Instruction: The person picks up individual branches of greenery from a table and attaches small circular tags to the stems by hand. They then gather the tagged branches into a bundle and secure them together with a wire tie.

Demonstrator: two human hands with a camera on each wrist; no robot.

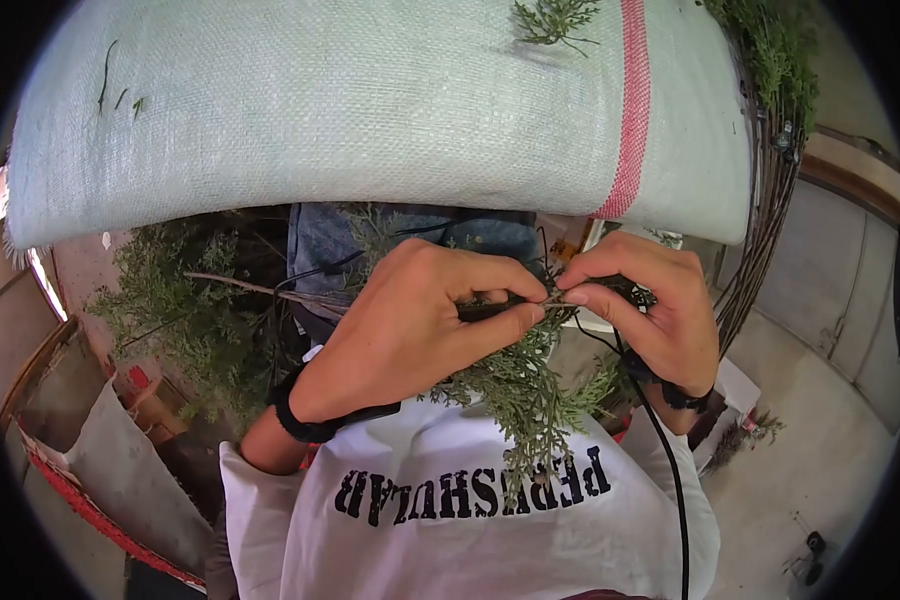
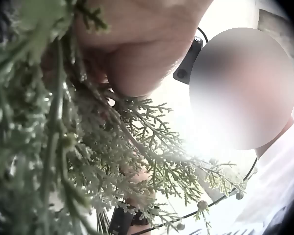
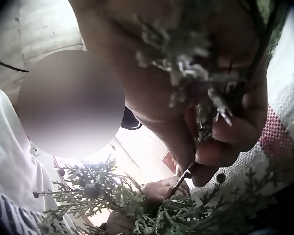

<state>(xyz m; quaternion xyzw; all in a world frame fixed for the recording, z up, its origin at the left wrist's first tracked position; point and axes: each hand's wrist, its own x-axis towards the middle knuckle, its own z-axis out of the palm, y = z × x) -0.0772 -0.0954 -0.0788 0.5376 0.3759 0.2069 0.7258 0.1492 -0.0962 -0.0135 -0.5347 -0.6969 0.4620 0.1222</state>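
Note:
Both hands meet in front of the chest in the head view. My left hand (image 1: pixel 400 320) pinches a thin twig (image 1: pixel 562 304) between thumb and forefinger. From the other side my right hand (image 1: pixel 660 305) pinches the same twig, its fingertips close to the left ones. An evergreen sprig (image 1: pixel 530 400) with scaly leaves hangs below the hands over the white shirt. In the left wrist view, green foliage (image 2: pixel 152 161) with small round cones spreads under the left palm. The right wrist view shows a slim stem (image 3: pixel 183 180) running between the fingers of the two hands.
A white woven sack (image 1: pixel 370 110) with a red stripe lies across in front, a loose sprig (image 1: pixel 555 20) on it. Leafy branches (image 1: pixel 190 310) lie at the left; long bare stems (image 1: pixel 765 240) stand at the right. A black cable (image 1: pixel 672 455) hangs beside the right arm.

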